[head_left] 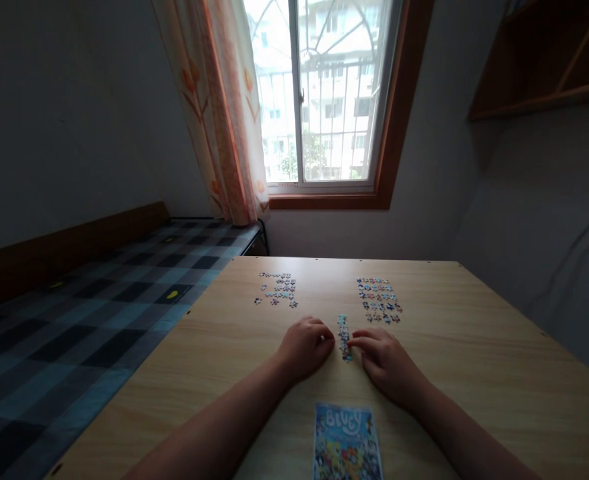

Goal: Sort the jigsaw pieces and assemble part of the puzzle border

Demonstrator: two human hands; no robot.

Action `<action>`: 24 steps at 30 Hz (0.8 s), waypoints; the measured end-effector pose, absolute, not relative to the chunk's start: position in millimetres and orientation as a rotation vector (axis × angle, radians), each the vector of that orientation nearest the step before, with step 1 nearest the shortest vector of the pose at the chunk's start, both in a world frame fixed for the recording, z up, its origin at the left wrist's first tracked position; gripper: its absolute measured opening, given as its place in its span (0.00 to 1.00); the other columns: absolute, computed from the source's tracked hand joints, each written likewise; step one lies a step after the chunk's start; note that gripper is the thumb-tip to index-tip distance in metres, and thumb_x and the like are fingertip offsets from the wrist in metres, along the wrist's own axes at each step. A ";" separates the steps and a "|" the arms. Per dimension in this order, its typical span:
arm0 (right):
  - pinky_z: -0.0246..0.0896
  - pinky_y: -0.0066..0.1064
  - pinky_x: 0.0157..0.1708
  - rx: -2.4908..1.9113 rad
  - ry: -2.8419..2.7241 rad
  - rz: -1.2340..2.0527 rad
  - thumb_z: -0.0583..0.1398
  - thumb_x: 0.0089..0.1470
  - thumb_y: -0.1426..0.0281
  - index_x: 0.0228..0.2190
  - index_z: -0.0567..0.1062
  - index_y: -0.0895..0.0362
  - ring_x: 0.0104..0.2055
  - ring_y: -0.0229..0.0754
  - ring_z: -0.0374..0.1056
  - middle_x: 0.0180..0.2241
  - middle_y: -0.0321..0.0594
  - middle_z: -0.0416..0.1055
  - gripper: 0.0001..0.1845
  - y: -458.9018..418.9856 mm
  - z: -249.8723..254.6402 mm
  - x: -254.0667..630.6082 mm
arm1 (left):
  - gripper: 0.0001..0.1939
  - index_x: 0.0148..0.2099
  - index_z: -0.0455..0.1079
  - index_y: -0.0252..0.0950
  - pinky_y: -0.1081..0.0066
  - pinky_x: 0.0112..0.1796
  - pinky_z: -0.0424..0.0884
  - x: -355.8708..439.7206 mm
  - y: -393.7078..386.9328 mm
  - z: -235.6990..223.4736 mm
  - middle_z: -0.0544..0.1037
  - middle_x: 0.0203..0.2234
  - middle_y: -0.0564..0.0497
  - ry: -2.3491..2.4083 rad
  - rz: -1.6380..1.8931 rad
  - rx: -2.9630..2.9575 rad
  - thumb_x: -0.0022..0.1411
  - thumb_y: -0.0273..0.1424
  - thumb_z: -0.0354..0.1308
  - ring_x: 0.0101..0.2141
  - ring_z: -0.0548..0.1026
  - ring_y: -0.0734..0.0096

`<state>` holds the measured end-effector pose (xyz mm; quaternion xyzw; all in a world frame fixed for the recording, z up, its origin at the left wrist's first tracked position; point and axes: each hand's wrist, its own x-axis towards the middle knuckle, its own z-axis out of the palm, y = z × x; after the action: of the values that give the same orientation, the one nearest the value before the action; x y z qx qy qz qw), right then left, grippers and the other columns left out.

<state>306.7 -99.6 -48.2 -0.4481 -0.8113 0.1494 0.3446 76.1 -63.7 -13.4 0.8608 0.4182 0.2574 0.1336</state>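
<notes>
Right grip (388, 361) at puzzle strip (344, 337), contact unclear

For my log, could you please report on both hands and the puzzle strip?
Right hand: at right edge of puzzle strip. Left hand: just left of it. Strip: on table, between hands. Bluey picture: near side, not in the way.

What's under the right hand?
The wooden table lies under the right hand, its fingertips at the right edge of the puzzle strip. Whatever the palm covers cannot be seen.
</notes>
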 end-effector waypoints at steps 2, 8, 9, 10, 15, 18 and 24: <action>0.62 0.47 0.53 -1.162 -2.108 0.395 0.54 0.50 0.79 0.43 0.81 0.51 0.51 0.51 0.67 0.48 0.44 0.74 0.23 -100.8 -47.4 306.6 | 0.04 0.33 0.78 0.38 0.69 0.39 0.68 76.1 -64.0 -12.3 0.78 0.29 0.51 1.233 0.756 2.456 0.59 0.27 0.62 0.35 0.74 0.67; 0.62 0.48 0.53 -1.183 -2.083 0.420 0.54 0.51 0.78 0.43 0.81 0.49 0.51 0.52 0.68 0.48 0.43 0.74 0.23 -101.6 -48.9 307.2 | 0.05 0.31 0.77 0.37 0.69 0.37 0.68 76.2 -64.5 -11.6 0.78 0.30 0.50 1.279 0.765 2.371 0.59 0.28 0.61 0.33 0.73 0.67; 0.62 0.48 0.53 -1.188 -2.081 0.423 0.54 0.51 0.78 0.43 0.81 0.49 0.52 0.52 0.68 0.48 0.43 0.74 0.23 -101.4 -49.4 307.4 | 0.05 0.31 0.77 0.37 0.68 0.37 0.69 74.7 -63.4 -11.3 0.78 0.30 0.50 1.302 0.771 2.384 0.60 0.28 0.60 0.34 0.73 0.67; 0.62 0.48 0.53 -1.191 -2.082 0.427 0.54 0.51 0.77 0.43 0.81 0.49 0.52 0.52 0.68 0.49 0.43 0.74 0.23 -101.3 -49.7 307.5 | 0.06 0.31 0.77 0.38 0.67 0.39 0.69 72.2 -61.7 -10.8 0.78 0.30 0.49 1.343 0.787 2.405 0.60 0.27 0.60 0.35 0.73 0.65; 0.62 0.49 0.53 -1.205 -2.094 0.459 0.54 0.52 0.77 0.44 0.80 0.49 0.53 0.53 0.67 0.50 0.43 0.74 0.23 -101.4 -49.7 307.3 | 0.10 0.45 0.77 0.40 0.56 0.53 0.64 49.0 -44.5 -7.2 0.77 0.47 0.45 1.876 0.890 2.404 0.63 0.30 0.57 0.51 0.69 0.55; 0.62 0.49 0.53 -1.205 -2.084 0.454 0.54 0.52 0.77 0.43 0.81 0.49 0.52 0.53 0.67 0.49 0.44 0.74 0.22 -101.2 -48.8 306.6 | 0.19 0.56 0.73 0.40 0.49 0.58 0.58 39.8 -32.4 -9.9 0.67 0.61 0.41 2.214 0.685 2.276 0.64 0.35 0.57 0.61 0.61 0.49; 0.62 0.49 0.52 -1.207 -2.082 0.423 0.54 0.51 0.78 0.41 0.81 0.50 0.51 0.53 0.68 0.48 0.44 0.75 0.22 -99.5 -47.3 305.0 | 0.27 0.64 0.66 0.43 0.41 0.63 0.43 43.1 -19.5 -22.8 0.55 0.68 0.41 2.288 0.389 2.231 0.67 0.46 0.50 0.68 0.47 0.46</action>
<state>305.0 -99.5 -47.3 -0.4643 -0.8007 0.1625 0.3418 43.1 -19.5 -22.8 0.6925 0.7101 0.1208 -0.0390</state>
